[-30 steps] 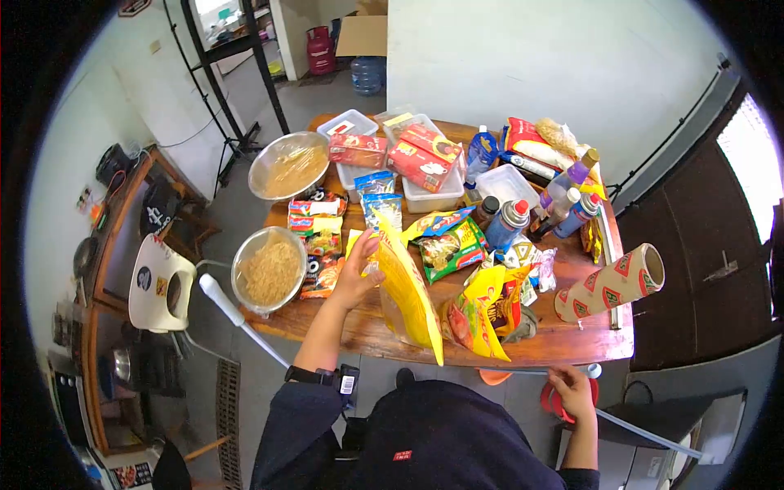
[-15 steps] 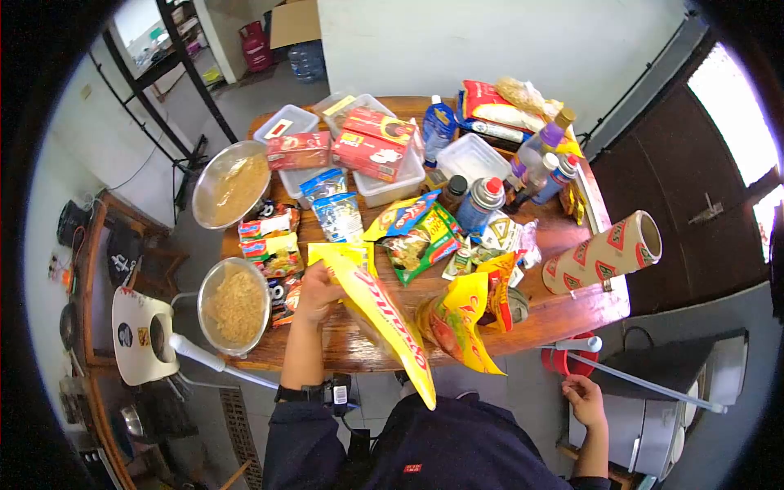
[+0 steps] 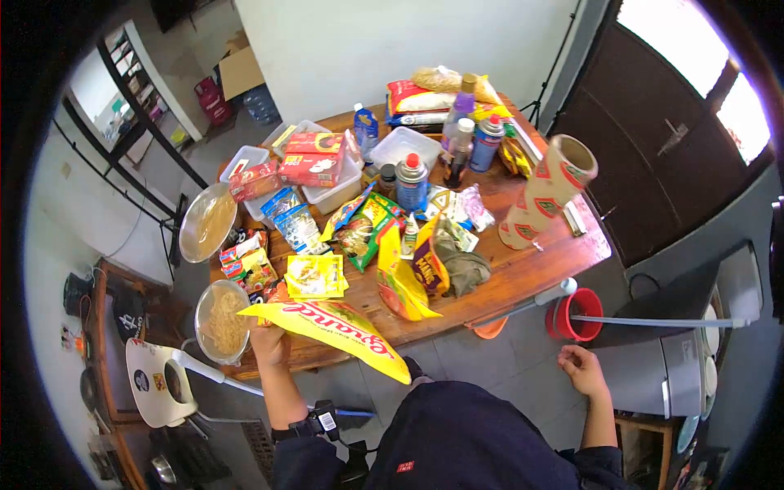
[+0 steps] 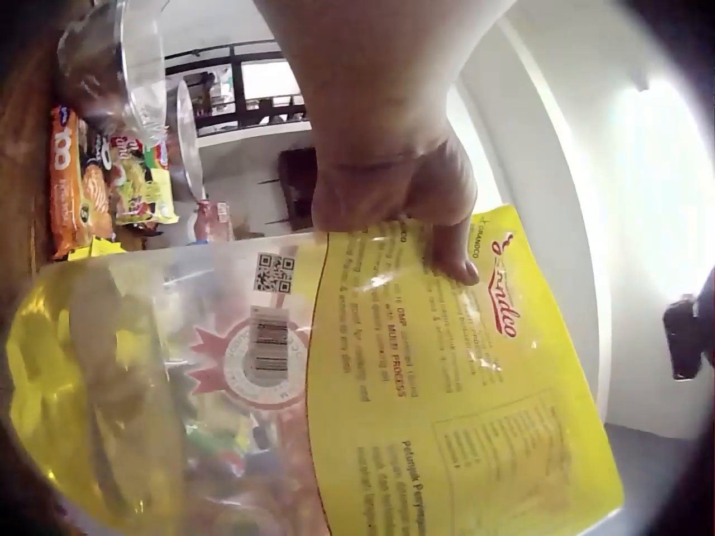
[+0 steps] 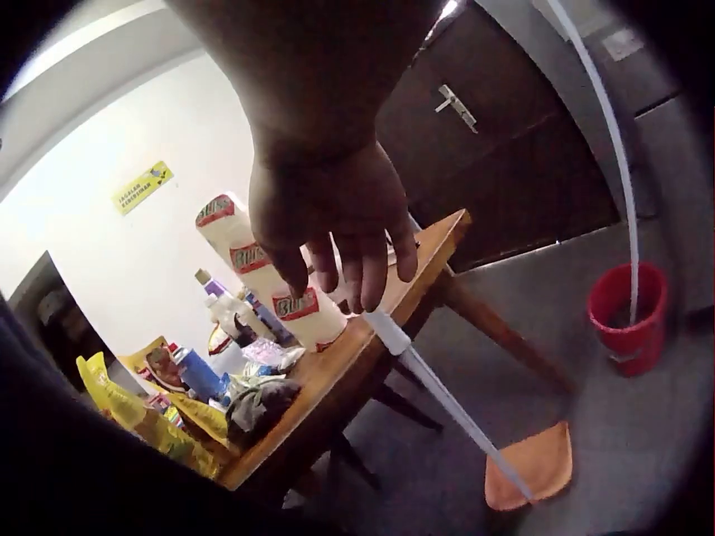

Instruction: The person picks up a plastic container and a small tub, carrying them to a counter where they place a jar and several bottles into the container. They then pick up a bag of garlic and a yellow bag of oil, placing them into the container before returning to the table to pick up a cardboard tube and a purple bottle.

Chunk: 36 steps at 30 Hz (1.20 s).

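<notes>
My left hand (image 3: 269, 346) grips a yellow pouch (image 3: 335, 328) by its edge, holding it off the table's front left edge. In the left wrist view the pouch (image 4: 380, 380) shows a clear part with pale yellow liquid at one end, and the left hand (image 4: 391, 184) pinches its upper side. Flat yellow packets (image 3: 315, 276) lie on the table just behind it. My right hand (image 3: 585, 371) hangs beyond the front right edge with relaxed fingers and nothing in it; the right wrist view shows the same hand (image 5: 335, 218) with its fingers pointing down.
On the wooden table (image 3: 523, 278) stand a patterned roll (image 3: 543, 192), a gas can (image 3: 412, 186), another yellow pouch (image 3: 400, 282), noodle packs (image 3: 249, 263) and red boxes (image 3: 313, 167). Bowls (image 3: 222, 322) sit at the left. A red bucket (image 3: 574, 314) stands on the floor at right.
The left hand has carried the pouch left and toward the body, turning it from upright to nearly level. The view has shifted right. The right hand stays empty.
</notes>
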Each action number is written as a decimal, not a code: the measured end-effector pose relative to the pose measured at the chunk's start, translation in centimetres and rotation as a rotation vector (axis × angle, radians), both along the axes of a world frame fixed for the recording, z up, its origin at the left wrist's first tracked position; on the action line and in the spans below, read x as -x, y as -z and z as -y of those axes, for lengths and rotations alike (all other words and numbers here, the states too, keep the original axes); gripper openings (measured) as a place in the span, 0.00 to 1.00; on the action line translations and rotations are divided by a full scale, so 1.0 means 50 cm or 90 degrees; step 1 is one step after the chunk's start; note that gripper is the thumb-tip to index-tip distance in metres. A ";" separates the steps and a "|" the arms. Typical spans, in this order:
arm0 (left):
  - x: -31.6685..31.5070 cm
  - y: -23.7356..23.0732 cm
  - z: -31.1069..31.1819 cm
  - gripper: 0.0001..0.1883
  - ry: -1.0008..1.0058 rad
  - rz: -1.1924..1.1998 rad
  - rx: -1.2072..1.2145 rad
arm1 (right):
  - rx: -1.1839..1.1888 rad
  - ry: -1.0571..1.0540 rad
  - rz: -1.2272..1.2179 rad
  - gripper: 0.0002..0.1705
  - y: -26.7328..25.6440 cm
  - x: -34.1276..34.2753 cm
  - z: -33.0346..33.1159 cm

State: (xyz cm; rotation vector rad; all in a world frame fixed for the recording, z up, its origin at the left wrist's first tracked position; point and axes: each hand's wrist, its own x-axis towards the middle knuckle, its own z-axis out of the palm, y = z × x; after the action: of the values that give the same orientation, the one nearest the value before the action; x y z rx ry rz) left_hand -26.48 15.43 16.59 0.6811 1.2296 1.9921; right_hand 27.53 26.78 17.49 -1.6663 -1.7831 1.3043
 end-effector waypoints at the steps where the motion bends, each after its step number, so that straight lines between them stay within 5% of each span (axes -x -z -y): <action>1: -0.022 -0.025 0.012 0.17 -0.026 -0.060 0.013 | -0.022 0.005 0.003 0.11 0.004 -0.022 0.012; 6: -0.141 -0.101 0.080 0.14 -0.105 -0.090 -0.025 | -0.054 0.122 -0.022 0.14 0.017 -0.168 0.129; 14: -0.502 -0.162 0.089 0.11 0.051 -0.259 0.015 | -0.075 0.321 0.112 0.16 0.046 -0.443 0.427; 22: -0.975 -0.133 0.049 0.13 0.604 -0.085 -0.104 | -0.184 0.353 0.018 0.23 -0.049 -0.551 0.679; 28: -1.358 -0.169 0.093 0.10 0.857 -0.041 -0.086 | -0.410 0.494 -0.060 0.26 -0.147 -0.592 0.768; 30: -1.467 -0.154 0.112 0.10 0.970 0.033 -0.202 | -0.455 0.542 -0.020 0.25 -0.151 -0.634 0.806; 36: -1.772 -0.135 0.231 0.08 1.164 0.037 -0.024 | -0.426 0.710 0.150 0.16 -0.128 -0.778 0.934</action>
State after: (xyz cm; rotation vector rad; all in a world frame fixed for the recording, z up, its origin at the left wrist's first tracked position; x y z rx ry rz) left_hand 62.12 3.90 23.32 1.1074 0.1273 0.4457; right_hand 66.45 -19.91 23.90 -1.9036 -0.8650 0.0181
